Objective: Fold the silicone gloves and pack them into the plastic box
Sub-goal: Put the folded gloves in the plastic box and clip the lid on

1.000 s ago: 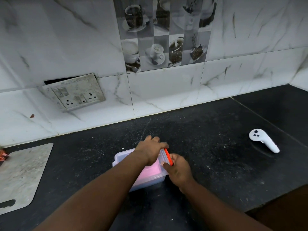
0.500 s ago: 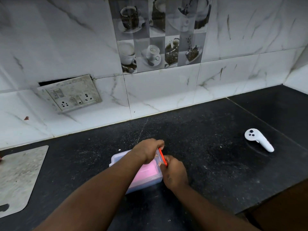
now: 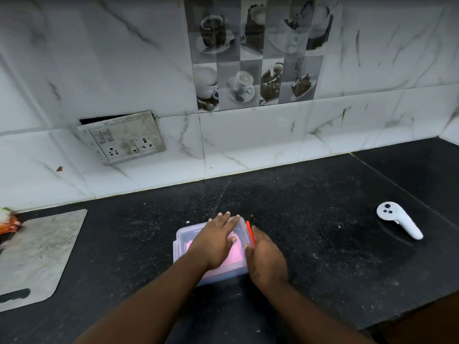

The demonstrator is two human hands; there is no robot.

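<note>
From the head view, the clear plastic box [image 3: 184,235] sits lidded on the black worktop [image 3: 310,256], near its front edge; pink gloves [image 3: 235,255] show through the box; the left hand [image 3: 218,242] lies flat on the lid, fingers straight and released; the right hand [image 3: 267,259] is against the box's right side, thumb and fingers pinching the red clasp [image 3: 250,232]; a white controller [image 3: 397,223] lies well apart to the right; a grey cutting board [image 3: 37,254] lies far left; a socket plate [image 3: 121,136] hangs on the tiled wall.
</note>
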